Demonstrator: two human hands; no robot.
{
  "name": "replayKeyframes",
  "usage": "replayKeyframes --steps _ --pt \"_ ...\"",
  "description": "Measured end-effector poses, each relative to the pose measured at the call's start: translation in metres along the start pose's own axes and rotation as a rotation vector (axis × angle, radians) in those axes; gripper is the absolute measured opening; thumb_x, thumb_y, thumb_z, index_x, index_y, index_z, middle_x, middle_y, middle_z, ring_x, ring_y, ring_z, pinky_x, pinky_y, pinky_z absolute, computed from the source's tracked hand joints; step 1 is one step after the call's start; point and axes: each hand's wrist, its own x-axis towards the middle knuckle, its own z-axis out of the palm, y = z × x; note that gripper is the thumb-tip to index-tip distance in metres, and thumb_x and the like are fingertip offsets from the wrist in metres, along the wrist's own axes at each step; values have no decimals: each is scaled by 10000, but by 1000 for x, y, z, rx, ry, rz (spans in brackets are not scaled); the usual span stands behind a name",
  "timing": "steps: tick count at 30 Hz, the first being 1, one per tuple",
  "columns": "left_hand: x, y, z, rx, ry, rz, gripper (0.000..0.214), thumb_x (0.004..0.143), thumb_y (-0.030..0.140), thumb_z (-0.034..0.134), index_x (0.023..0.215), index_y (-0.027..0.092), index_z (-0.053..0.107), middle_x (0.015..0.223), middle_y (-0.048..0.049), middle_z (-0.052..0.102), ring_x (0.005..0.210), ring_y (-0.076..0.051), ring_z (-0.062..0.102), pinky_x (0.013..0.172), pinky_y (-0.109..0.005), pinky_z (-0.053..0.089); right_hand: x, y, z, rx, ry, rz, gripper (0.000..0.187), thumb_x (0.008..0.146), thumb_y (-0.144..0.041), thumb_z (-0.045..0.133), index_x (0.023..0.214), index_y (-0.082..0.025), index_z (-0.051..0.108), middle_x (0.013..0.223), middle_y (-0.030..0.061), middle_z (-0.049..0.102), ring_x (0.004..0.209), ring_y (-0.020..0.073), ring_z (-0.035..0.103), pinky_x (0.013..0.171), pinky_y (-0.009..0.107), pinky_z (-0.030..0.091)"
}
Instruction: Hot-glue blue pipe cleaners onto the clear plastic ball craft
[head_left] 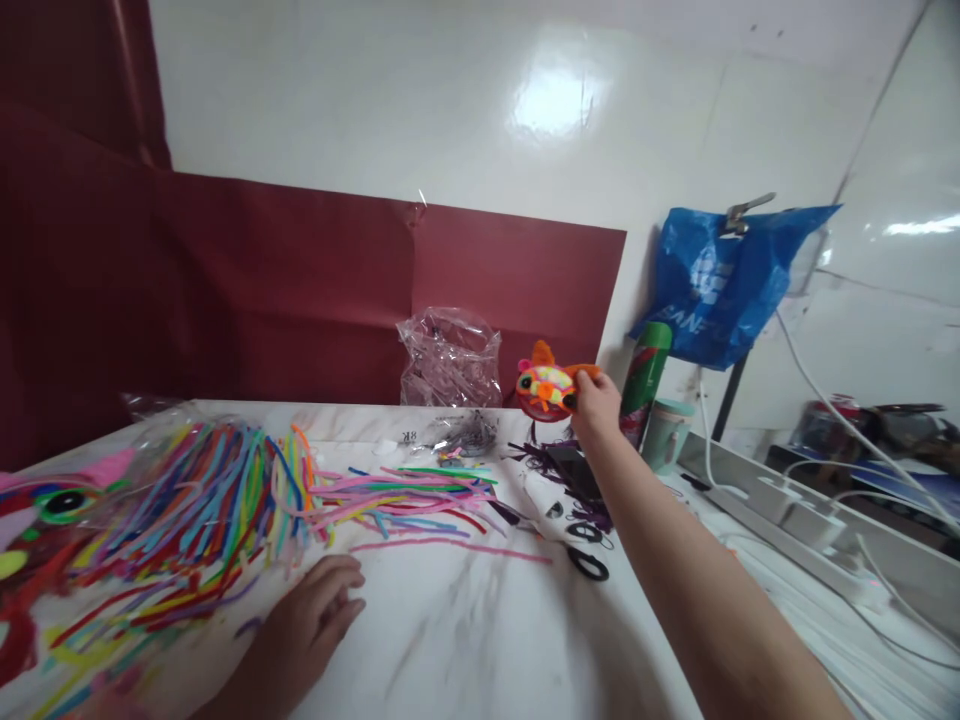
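Observation:
My right hand [596, 405] reaches far across the table and grips a small fuzzy toy [546, 388], red, orange and yellow, at the back near the wall. My left hand [315, 610] rests flat on the white marbled table [465, 640], fingers loosely spread, touching the near edge of a wide pile of coloured pipe cleaners [217, 520]. More pipe cleaners, pink, green and blue strands [420, 495], fan out between the two hands.
Black-handled scissors [589, 550] and purple scraps lie under my right forearm. A clear crumpled plastic bag [450, 358] stands by the dark red backdrop. A green can [646, 378], a pale cup [666, 432], a blue bag [720, 280] and cables sit to the right.

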Motion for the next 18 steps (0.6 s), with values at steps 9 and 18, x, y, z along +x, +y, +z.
replayKeyframes --steps 9,18 --pt "-1 41 -8 -784 -167 -481 450 624 384 755 998 193 591 900 -74 673 719 -194 653 631 -288 493 -150 -78 47 332 -362 174 250 719 -400 686 697 -238 497 605 -45 621 559 151 625 531 279 535" --pt "-4 71 -21 -1351 34 -435 714 611 408 829 1211 284 463 1294 -115 564 1083 -308 608 804 -423 524 -293 -93 79 342 -654 365 276 707 -466 710 747 -224 585 659 -7 650 597 182 606 578 324 534"
